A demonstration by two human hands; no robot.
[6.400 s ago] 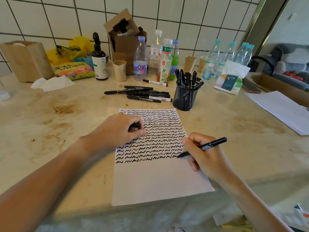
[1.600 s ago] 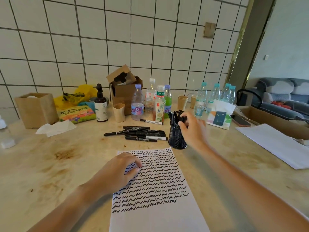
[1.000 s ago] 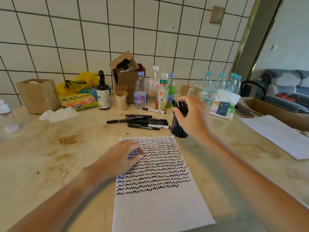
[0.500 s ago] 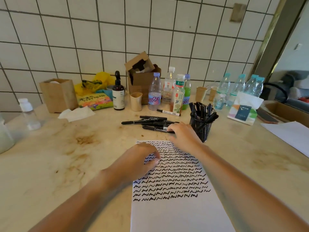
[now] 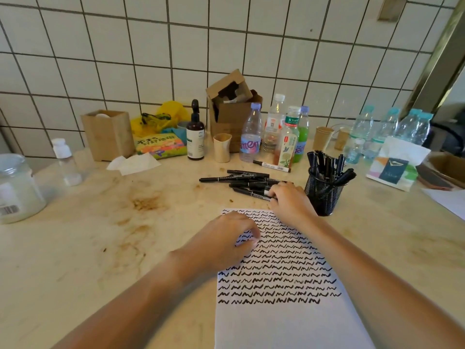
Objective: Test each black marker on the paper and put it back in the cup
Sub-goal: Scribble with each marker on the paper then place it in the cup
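Observation:
A white paper [image 5: 289,323] lies in front of me, its upper half filled with rows of black squiggles. Behind it to the right stands a black mesh cup [image 5: 323,197] holding several black markers. Left of the cup, a pile of black markers [image 5: 241,178] lies on the table. My right hand [image 5: 292,202] reaches over the paper's top edge, and its fingers curl round the end of the nearest marker [image 5: 251,193] in that pile. My left hand [image 5: 226,240] rests on the paper's upper left part with fingertips down, holding nothing.
Along the tiled wall stand drink bottles [image 5: 250,133], a cardboard box [image 5: 231,107], a paper cup [image 5: 222,147] and a brown pump bottle [image 5: 195,137]. A glass jar [image 5: 17,187] sits far left. A tissue pack [image 5: 397,165] and a white sheet [image 5: 450,200] lie right.
My right hand left the mesh cup, moved left to the pile of markers and closed its fingers on the nearest one. My left hand stayed on the paper.

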